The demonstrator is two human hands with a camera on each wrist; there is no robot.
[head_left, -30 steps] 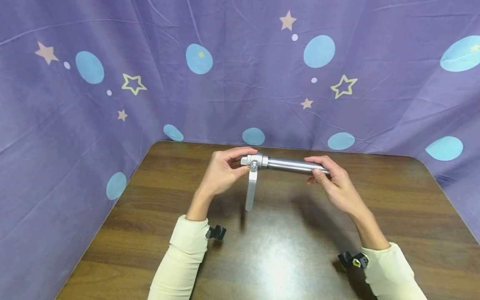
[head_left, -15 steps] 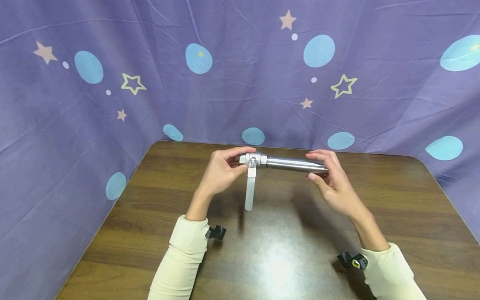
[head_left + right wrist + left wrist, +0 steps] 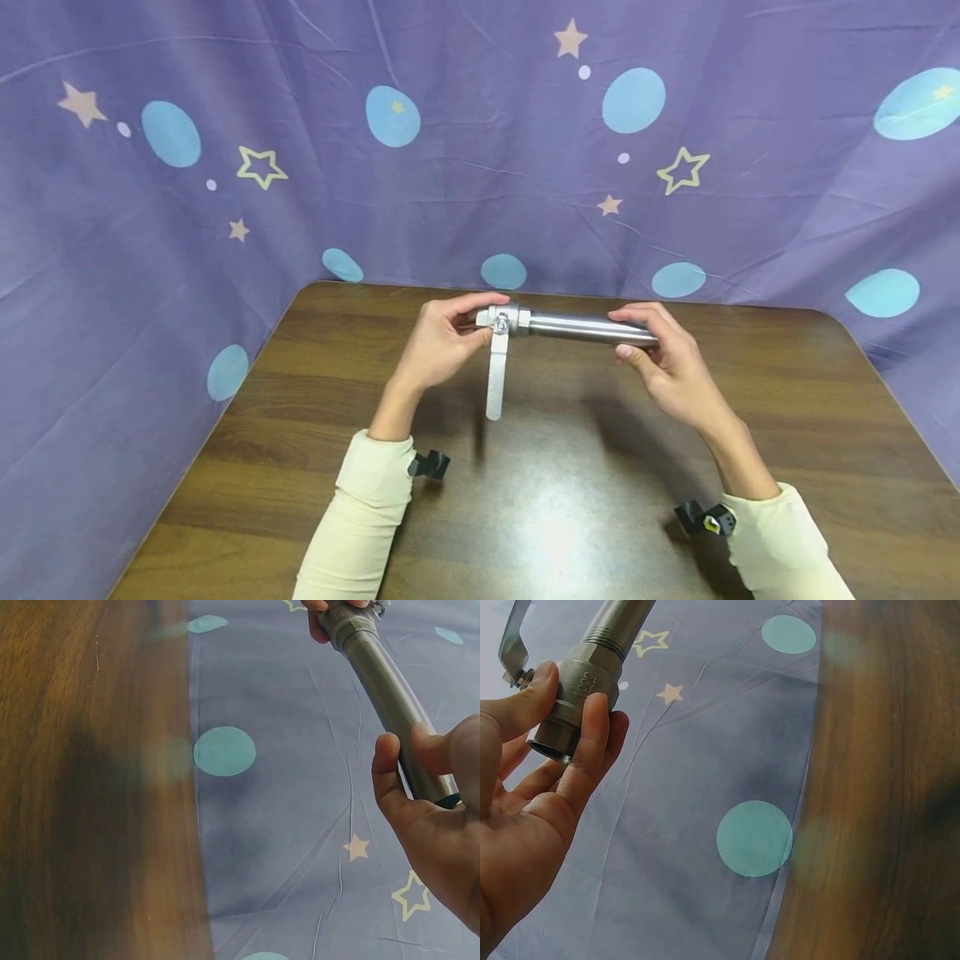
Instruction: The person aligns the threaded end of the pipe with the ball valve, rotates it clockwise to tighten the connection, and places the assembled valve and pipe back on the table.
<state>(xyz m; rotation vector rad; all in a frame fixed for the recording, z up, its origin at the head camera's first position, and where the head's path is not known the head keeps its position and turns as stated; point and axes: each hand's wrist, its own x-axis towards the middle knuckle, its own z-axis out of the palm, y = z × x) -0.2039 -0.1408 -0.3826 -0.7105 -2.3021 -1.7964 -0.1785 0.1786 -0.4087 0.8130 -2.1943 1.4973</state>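
Curtain: purple, starred and spotted, it rises beyond both hands; its pattern sits slightly further left in the head view than a second ago.
Desk: the wood-grain desk spreads beneath both hands, their shadows falling on it.
Sleeves: the cream left sleeve and right sleeve end below bare wrists, both forearms reaching forward and angled inward.
Steel pipe: raised off the desk, the pipe spans the gap between the hands, its far end inside the right hand's curl.
Right hand: changed most; a second ago the thumb lay across the pipe, now the right hand has it lower, at the near edge, with fingers bent over the far side, curled round the tube.
Left hand: grip much as before; the left hand pinches the valve between thumb and fingers.
Ball valve: on the pipe's left end, in the left fingertips, the valve has rolled a little, its pivot nut now showing higher.
Lever: just beside the left thumb, the flat lever points back toward the person.
Wrist cameras: black units sit below the left hand and right hand, at the cuffs.
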